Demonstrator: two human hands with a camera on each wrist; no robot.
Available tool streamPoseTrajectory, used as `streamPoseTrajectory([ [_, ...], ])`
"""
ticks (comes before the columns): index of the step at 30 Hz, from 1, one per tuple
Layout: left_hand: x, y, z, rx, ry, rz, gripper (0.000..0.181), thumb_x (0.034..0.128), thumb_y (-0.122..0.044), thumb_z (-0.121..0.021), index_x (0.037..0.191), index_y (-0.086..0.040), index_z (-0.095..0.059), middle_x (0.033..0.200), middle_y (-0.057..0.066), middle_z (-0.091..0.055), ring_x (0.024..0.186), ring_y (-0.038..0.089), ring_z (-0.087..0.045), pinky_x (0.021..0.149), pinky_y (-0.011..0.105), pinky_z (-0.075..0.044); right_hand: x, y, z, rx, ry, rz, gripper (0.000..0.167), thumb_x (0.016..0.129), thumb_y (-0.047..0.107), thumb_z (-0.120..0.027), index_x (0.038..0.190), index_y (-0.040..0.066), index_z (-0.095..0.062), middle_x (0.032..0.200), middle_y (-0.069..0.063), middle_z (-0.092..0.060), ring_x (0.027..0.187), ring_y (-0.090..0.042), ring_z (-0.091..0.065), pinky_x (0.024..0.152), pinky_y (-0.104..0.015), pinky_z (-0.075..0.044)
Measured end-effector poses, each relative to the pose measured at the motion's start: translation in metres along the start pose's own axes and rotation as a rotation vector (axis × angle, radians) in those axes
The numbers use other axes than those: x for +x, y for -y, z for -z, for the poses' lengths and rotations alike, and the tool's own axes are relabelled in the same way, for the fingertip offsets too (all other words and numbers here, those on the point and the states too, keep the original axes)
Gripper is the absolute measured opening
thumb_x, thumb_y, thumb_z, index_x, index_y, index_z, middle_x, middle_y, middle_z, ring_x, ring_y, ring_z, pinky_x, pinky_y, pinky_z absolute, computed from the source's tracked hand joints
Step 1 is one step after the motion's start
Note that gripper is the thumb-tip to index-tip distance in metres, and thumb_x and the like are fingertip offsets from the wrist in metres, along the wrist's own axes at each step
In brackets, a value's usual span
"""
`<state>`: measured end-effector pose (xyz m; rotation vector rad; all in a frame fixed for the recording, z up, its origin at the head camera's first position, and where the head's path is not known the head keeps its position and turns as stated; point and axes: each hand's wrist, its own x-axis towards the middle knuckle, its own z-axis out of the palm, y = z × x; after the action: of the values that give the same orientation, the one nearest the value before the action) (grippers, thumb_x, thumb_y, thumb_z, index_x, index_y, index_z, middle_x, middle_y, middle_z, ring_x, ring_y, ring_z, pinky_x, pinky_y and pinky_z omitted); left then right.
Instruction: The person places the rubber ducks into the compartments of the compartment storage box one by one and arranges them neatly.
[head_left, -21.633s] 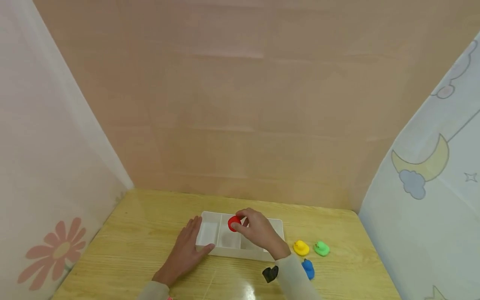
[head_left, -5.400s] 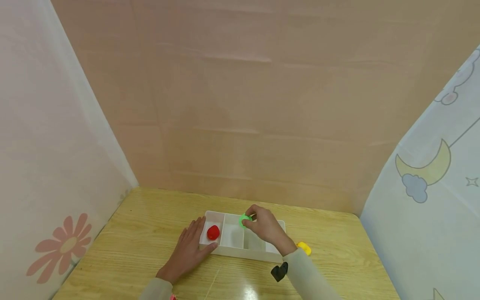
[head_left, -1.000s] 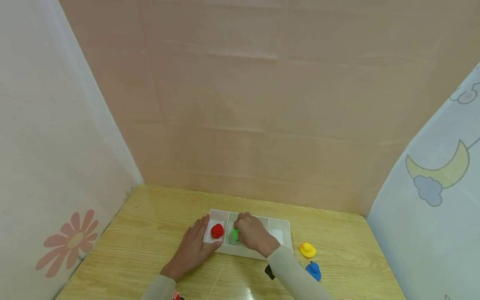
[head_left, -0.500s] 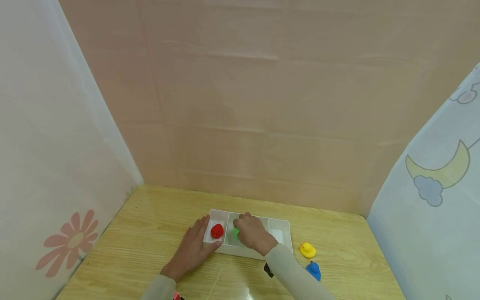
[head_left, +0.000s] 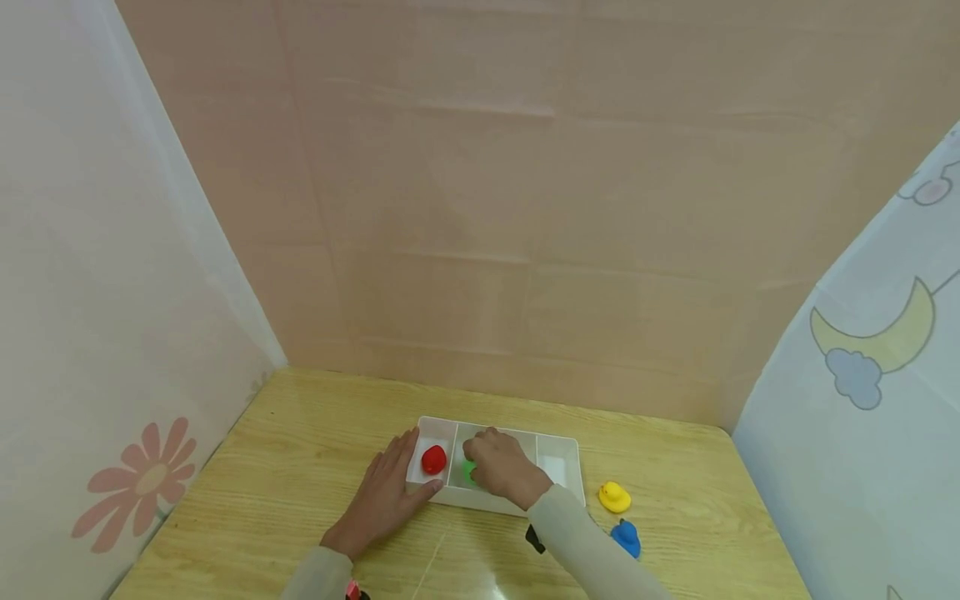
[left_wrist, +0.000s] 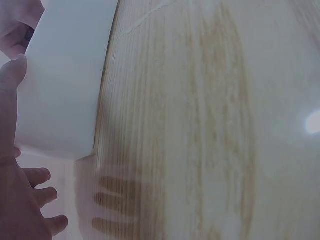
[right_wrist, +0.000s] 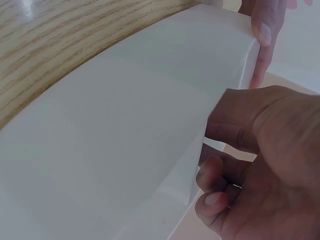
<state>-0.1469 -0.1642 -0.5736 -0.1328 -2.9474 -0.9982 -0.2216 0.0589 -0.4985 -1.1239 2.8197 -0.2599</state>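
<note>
A white divided tray (head_left: 558, 450) lies on the table. In its leftmost compartment sits a small red rounded toy (head_left: 433, 459). My left hand (head_left: 382, 500) rests at the tray's left end, fingers straight along the side and thumb on the front rim. My right hand (head_left: 501, 465) reaches down into the second compartment from the left, its curled fingers holding a green toy duck (head_left: 469, 472), mostly covered by the hand. In the right wrist view the right hand's fingers (right_wrist: 212, 172) go over the tray wall (right_wrist: 115, 110); the duck is hidden there.
Right of the tray, a yellow toy duck (head_left: 614, 497) and a blue toy duck (head_left: 626, 537) stand on the wooden table (head_left: 300, 433), the blue one beside my right sleeve. Patterned cloth walls close the sides. A pinkish-brown sheet (head_left: 465, 208) hangs behind.
Much earlier my right hand held the red toy over the tray; now it sits in the left compartment. The green duck has since come from the table into the second compartment. Lately, barely any motion.
</note>
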Motion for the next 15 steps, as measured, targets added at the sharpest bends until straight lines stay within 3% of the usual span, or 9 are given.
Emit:
streamPoseTrajectory([
  [9,0.0005,0.0024,0.0006,0.002,-0.006,-0.009,0.101,0.0982,-0.071,-0.059,0.173,-0.016,-0.019,0.177,0.014,-0.030,0.166,0.042,-0.024,0.133,0.067,-0.020,0.0002,-0.0007,0.0079,0.037,0.032,-0.035,0.009,0.087,0.001,-0.078,0.092,0.008,-0.078,0.082,0.000,-0.069,0.076,-0.011,-0.052,0.064,-0.023,-0.043],
  [12,0.0001,0.0024,0.0006,0.001,-0.008,-0.014,0.101,0.0983,-0.070,-0.060,0.172,-0.015,-0.019,0.177,0.014,-0.031,0.165,0.043,-0.025,0.132,0.068,-0.021,-0.0003,0.0000,0.0071,0.051,0.038,-0.036,0.009,0.087,0.000,-0.078,0.089,0.008,-0.077,0.077,0.004,-0.062,0.073,-0.009,-0.047,0.061,-0.022,-0.039],
  [15,-0.0008,0.0015,0.0005,-0.010,-0.006,-0.018,0.100,0.0986,-0.069,-0.061,0.172,-0.015,-0.021,0.176,0.015,-0.032,0.164,0.044,-0.026,0.132,0.068,-0.022,-0.0012,0.0010,0.0033,0.069,0.042,-0.039,0.023,0.086,-0.006,-0.074,0.073,0.011,-0.065,0.069,0.008,-0.041,0.067,-0.008,-0.034,0.056,-0.022,-0.028],
])
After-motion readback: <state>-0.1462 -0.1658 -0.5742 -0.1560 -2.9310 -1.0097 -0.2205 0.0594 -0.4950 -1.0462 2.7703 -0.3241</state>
